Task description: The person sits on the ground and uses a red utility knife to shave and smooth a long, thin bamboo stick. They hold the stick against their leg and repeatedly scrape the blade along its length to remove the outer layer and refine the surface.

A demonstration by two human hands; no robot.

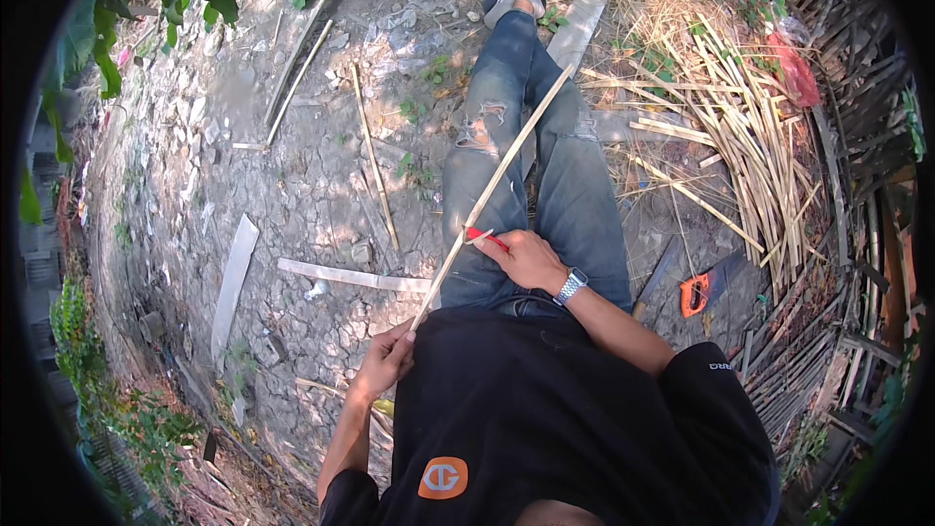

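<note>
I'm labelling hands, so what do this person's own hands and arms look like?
The left hand and right hand are gloveless; the right wears a silver wristwatch with a metal band. Both forearms are bare below short black sleeves; the right sleeve bears small pale lettering.

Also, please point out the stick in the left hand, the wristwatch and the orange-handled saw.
Stick [501,175]: head view, middle of its length.
Wristwatch [577,280]: head view, on its dial.
Orange-handled saw [717,284]: head view, blade near the handle.

1 head-worn fisheye view, downward over legs [586,197] and ground [175,263]
</note>
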